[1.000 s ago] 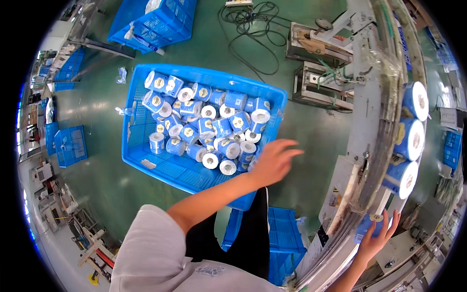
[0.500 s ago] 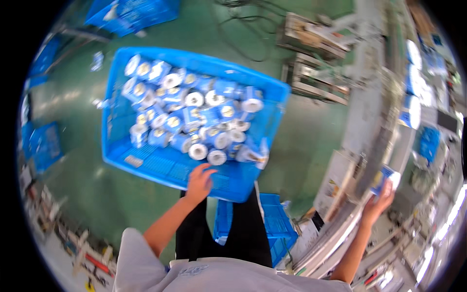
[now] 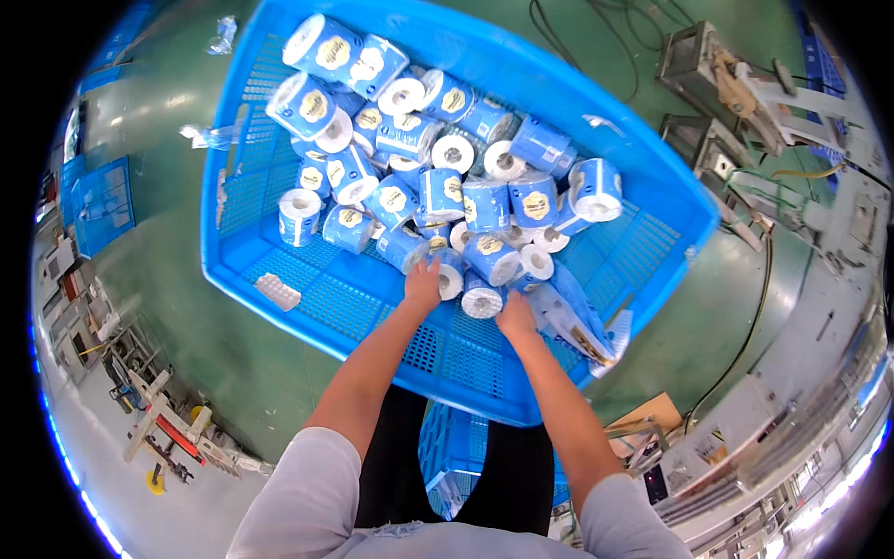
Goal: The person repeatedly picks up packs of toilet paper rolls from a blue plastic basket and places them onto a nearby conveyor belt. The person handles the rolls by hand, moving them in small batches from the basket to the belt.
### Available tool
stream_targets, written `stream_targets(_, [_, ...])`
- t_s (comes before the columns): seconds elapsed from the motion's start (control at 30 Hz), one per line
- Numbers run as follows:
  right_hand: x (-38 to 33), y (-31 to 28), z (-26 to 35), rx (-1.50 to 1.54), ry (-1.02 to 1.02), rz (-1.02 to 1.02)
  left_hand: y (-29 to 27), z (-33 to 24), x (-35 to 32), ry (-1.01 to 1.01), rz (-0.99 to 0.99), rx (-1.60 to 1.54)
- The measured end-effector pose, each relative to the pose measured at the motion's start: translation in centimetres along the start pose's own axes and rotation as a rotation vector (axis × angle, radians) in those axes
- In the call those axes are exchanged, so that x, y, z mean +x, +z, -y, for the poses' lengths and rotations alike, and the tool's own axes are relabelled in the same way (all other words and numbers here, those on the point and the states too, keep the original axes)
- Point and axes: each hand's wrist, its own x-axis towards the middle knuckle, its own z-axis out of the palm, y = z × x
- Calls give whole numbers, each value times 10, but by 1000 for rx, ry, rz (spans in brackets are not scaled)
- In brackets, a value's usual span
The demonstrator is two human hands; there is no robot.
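Note:
Several toilet paper rolls in blue printed wrap lie heaped in a large blue plastic crate in front of me. My left hand reaches over the near wall, fingers apart, against a roll at the near edge of the heap. Opposite it, my right hand is open beside another roll, whose white end faces me; its fingertips are partly hidden. Right of that hand lies a crumpled clear and blue plastic wrapper.
A second blue crate stands below, between my legs. Metal machine parts and a long grey machine frame run along the right. Cables lie on the green floor at the far side. Another blue crate is at the left.
My right hand has come from the machine at the right, where it held a blue-wrapped roll, into the crate. My left hand has moved forward to the rolls. The crate looks closer.

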Motion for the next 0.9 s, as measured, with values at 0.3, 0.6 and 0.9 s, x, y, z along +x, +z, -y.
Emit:
stream_targets(0.3, [66,91,9,-515,-769,-371,15,37,46,245,222,10])
stream_targets(0.6, [86,79,-5,-553,-803,-480,21,23,53,141,268,75])
stream_targets(0.9, [91,64,-14,-537,-829,-434,-56,84,52,-188,474,-1460])
